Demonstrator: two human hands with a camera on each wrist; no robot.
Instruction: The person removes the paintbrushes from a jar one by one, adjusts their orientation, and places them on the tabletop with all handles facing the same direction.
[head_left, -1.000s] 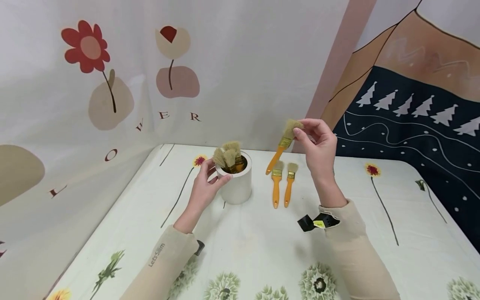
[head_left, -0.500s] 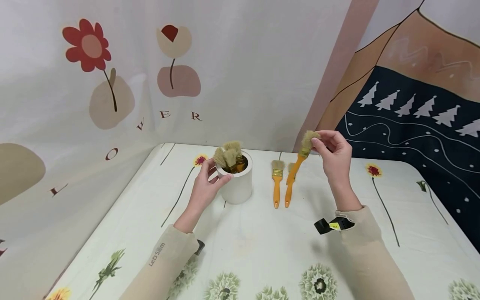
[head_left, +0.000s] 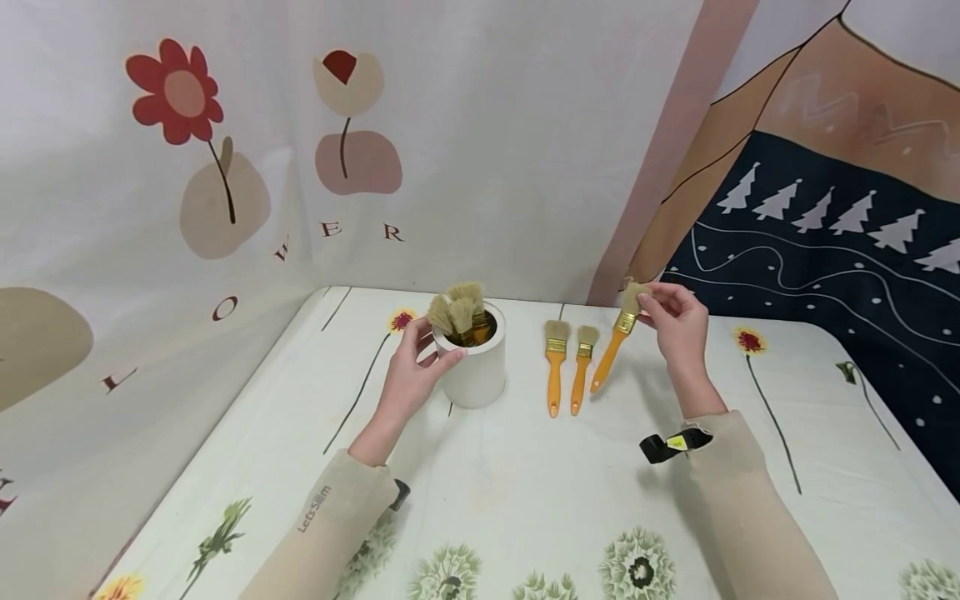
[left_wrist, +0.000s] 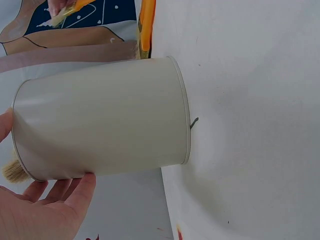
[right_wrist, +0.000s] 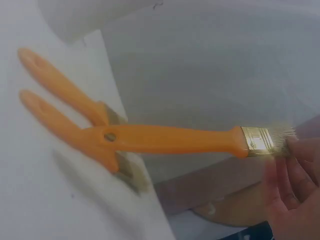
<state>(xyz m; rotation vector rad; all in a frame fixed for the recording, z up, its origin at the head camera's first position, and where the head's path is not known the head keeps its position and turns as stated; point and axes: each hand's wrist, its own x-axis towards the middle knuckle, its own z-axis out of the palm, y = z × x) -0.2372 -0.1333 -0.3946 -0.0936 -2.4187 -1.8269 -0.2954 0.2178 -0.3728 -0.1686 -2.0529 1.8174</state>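
Observation:
My left hand grips the rim of a white cylindrical can, thumb in front and fingers round the left side. Several paintbrushes stand in it, bristles up. In the left wrist view the can's smooth wall fills the middle. My right hand pinches a paintbrush by its bristles, its orange handle slanting down to the left. The right wrist view shows that brush's gold ferrule beside my fingertips. Left of it, a wider paintbrush and a narrower paintbrush lie side by side on the table.
A white flower-printed cloth covers the table. Behind it hangs a pale curtain with flower prints, and a dark tree-printed cloth hangs at the right. The table's back edge runs just behind the can and the brushes.
My right hand has moved right and lowered its brush from above the two lying brushes to the right of them. The left hand stays on the can.

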